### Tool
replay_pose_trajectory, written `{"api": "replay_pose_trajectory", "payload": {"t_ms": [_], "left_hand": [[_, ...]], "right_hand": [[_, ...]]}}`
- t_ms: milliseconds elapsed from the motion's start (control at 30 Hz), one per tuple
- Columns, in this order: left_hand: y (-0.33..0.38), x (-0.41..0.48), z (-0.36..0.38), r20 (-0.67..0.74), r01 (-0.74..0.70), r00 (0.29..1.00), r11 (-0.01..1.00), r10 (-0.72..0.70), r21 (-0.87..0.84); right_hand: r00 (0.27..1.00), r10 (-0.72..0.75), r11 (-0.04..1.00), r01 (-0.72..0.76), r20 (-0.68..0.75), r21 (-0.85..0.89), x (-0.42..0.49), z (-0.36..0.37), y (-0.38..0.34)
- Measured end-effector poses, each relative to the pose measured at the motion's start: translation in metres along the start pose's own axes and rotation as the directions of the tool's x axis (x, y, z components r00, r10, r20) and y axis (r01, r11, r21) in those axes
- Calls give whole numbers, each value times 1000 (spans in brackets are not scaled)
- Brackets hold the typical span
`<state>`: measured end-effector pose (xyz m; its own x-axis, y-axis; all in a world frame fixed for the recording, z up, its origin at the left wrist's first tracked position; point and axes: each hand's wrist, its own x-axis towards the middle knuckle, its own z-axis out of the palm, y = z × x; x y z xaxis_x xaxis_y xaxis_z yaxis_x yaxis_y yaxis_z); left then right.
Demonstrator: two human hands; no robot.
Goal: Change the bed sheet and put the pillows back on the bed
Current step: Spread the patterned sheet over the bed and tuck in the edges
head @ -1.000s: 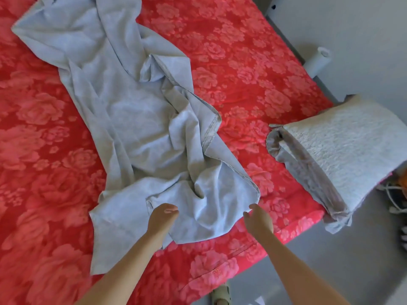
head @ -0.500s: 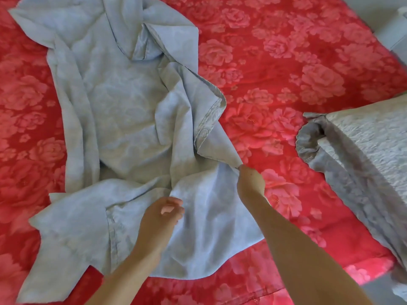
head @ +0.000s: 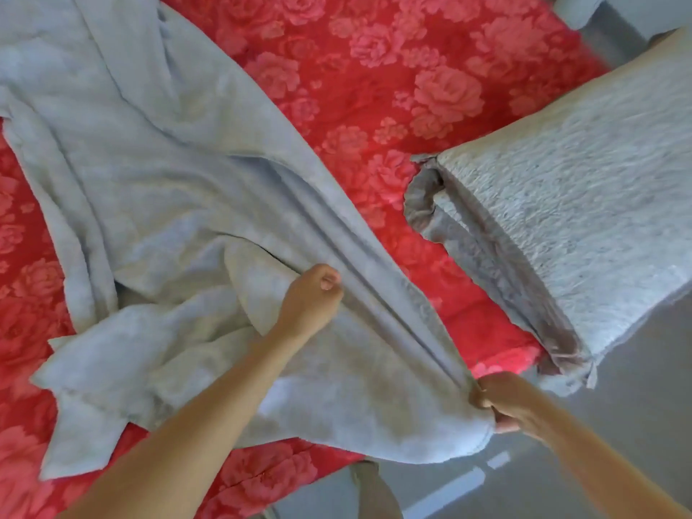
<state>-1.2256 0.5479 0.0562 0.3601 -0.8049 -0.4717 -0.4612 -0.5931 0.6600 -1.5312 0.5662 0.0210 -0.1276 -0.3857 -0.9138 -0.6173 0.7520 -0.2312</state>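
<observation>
A crumpled pale blue sheet [head: 157,189] lies across the red floral bed cover [head: 374,80]. My right hand [head: 501,398] grips a bunched edge of the sheet past the bed's near corner, and the cloth stretches taut from it in long folds. My left hand [head: 310,297] is curled on the sheet's middle, pinching a fold. A grey-white textured pillow [head: 569,204] lies on the bed's right corner, overhanging the edge.
Grey floor [head: 618,425] runs along the right and bottom of the bed. A white roll-like object [head: 573,9] sits at the top right edge of view.
My right hand has taken hold of the sheet's edge and pulled it toward me and right, past the bed corner, stretching the cloth. My left hand moved up the sheet and curled.
</observation>
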Motion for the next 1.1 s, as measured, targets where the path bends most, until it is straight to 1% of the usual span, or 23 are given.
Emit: {"api": "replay_pose_trajectory", "payload": {"t_ms": [67, 133, 200, 267, 300, 367, 400, 433, 467, 533, 567, 633, 667, 700, 733, 767, 800, 833, 867, 900, 933, 1000, 1100], "left_hand": [[4, 7, 17, 111, 30, 993, 996, -40, 86], [-1, 11, 32, 185, 38, 980, 984, -71, 174], [-21, 10, 39, 203, -2, 977, 958, -59, 286], [-53, -1, 38, 128, -85, 991, 936, 44, 341], [-71, -10, 34, 71, -145, 989, 923, 127, 355], [-111, -29, 24, -57, -222, 961, 882, 269, 415], [-128, -37, 17, -99, -228, 949, 867, 300, 443], [-143, -44, 11, -115, -224, 943, 852, 312, 472], [-155, -51, 4, -118, -214, 942, 835, 313, 507], [-175, -60, -3, -98, -169, 954, 778, 284, 606], [-183, -63, -5, -74, -153, 961, 734, 266, 661], [-196, -69, 2, -5, -162, 970, 661, 244, 733], [-202, -73, 8, 31, -182, 970, 634, 242, 752], [-206, -78, 14, 66, -200, 970, 612, 233, 765], [-209, -82, 19, 90, -209, 970, 591, 225, 779], [-211, -86, 22, 111, -212, 972, 576, 206, 789], [-215, -89, 26, 130, -211, 975, 564, 181, 799], [-219, -91, 30, 159, -209, 978, 554, 138, 806], [-224, -93, 33, 183, -212, 977, 544, 108, 812], [-228, -93, 36, 211, -220, 974, 537, 80, 814], [-234, -93, 40, 242, -243, 967, 533, 73, 810], [-246, -91, 48, 299, -299, 950, 536, 89, 790], [-255, -85, 54, 313, -355, 934, 557, 173, 751]], "right_hand": [[997, -71, 992, 66, -44, -105, 24, 13, -10], [970, -189, 969, 159, -151, -187, 44, 22, -21], [916, -277, 961, 260, -291, -97, 52, 23, -27], [842, -243, 939, 328, -481, 100, 50, 8, -40], [792, -264, 915, 386, -551, 116, 46, -9, -54], [658, -334, 877, 479, -675, 33, 50, -48, -95], [592, -356, 870, 492, -723, -25, 58, -67, -119], [562, -373, 868, 493, -738, -64, 66, -82, -142], [563, -389, 860, 506, -729, -68, 78, -92, -159], [627, -437, 846, 530, -645, -57, 88, -84, -173], [637, -469, 841, 533, -611, -91, 86, -68, -167], [578, -521, 823, 535, -628, -190, 74, -33, -139], [538, -513, 817, 545, -669, -189, 64, -13, -119], [547, -457, 837, 532, -702, -130, 56, 9, -95], [619, -368, 878, 478, -694, -40, 47, 32, -71], [741, -243, 930, 362, -625, 67, 38, 56, -47], [867, -96, 959, 212, -489, 188, 35, 81, -24], [955, 52, 944, 48, -292, 327, 30, 104, -5], [985, 166, 877, -128, -43, 464, 23, 126, 8], [960, 222, 788, -279, 170, 549, 21, 145, 18], [930, 220, 719, -358, 294, 596, 17, 160, 23], [916, 144, 617, -379, 374, 690, 10, 183, 21], [913, 96, 567, -377, 396, 733, 5, 203, 14]]}}
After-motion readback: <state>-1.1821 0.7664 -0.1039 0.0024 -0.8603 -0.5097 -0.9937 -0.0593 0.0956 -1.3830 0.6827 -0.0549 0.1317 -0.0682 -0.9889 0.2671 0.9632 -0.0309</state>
